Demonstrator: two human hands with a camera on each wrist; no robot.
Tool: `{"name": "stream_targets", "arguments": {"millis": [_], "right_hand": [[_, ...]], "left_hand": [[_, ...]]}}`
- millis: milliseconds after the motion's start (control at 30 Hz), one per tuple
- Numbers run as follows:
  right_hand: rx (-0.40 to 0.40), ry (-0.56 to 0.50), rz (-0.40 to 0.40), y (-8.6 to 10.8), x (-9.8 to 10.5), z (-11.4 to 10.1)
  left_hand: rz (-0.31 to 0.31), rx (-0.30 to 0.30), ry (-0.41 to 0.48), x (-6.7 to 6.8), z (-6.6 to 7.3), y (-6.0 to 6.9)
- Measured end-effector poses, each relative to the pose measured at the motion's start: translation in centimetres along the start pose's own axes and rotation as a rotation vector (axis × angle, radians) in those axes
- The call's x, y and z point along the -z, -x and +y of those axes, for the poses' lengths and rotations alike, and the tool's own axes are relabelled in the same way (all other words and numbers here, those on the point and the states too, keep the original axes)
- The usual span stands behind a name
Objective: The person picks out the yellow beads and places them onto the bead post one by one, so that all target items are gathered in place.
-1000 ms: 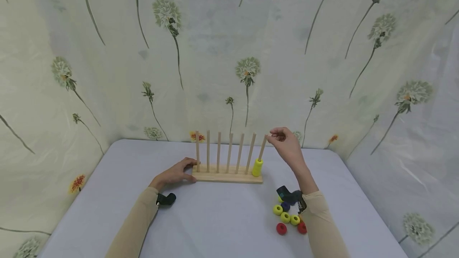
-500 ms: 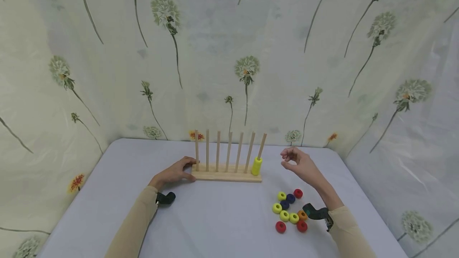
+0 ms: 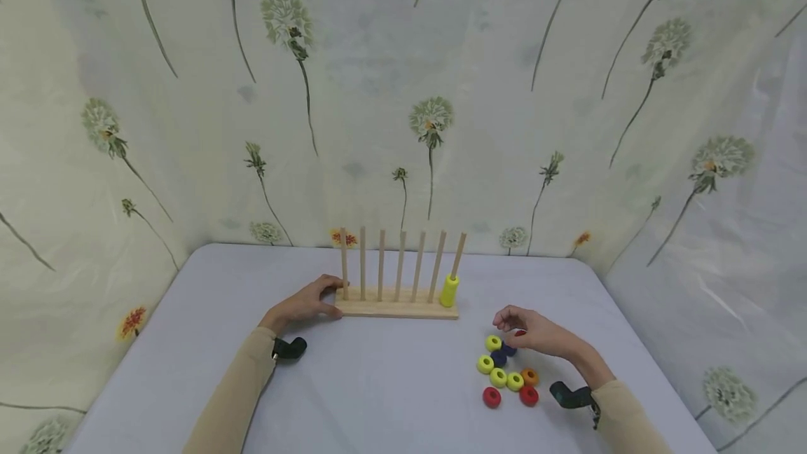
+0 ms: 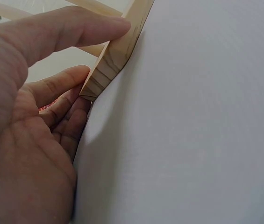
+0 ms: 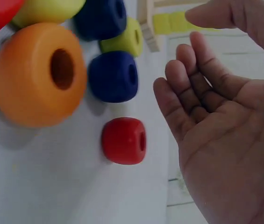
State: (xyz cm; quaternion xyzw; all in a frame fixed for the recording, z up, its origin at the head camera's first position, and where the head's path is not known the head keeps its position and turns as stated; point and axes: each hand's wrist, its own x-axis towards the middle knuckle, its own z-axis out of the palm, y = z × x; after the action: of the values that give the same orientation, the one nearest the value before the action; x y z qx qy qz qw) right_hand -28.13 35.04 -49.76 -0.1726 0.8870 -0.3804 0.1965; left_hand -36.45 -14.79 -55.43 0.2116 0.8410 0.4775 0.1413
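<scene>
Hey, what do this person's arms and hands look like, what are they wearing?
The left hand and right hand are both bare, without gloves. The left long beige fabric sleeve and right long beige fabric sleeve look plain. A bent black wrist device sits on the left wrist, another on the right.

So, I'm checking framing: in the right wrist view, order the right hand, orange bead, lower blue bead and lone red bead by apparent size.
Right hand
Orange bead
Lower blue bead and lone red bead: too alike to rank
</scene>
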Motion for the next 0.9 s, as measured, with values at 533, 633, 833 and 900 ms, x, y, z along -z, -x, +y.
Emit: {"name": "stream_targets", "arguments": {"millis": [533,633,833,900], "right_hand": [[-0.003,0.033,-0.055,-1.0,-1.5,0.6],[-0.005,0.032,-0.058,-1.0,-1.5,0.7],[-0.004,0.039,-0.058,-1.2,-1.4,0.8],[0.001,0.049,-0.058,-1.3,-1.4,0.9]], "left_hand": [[-0.005,-0.029,-0.022,0.0,0.6,0.4],[-0.007,-0.025,-0.027,0.0,0.5,0.4],[-0.004,-0.02,-0.024,0.1,0.4,0.3],[-0.004,-0.02,-0.019,0.1,0.3,0.2]]}}
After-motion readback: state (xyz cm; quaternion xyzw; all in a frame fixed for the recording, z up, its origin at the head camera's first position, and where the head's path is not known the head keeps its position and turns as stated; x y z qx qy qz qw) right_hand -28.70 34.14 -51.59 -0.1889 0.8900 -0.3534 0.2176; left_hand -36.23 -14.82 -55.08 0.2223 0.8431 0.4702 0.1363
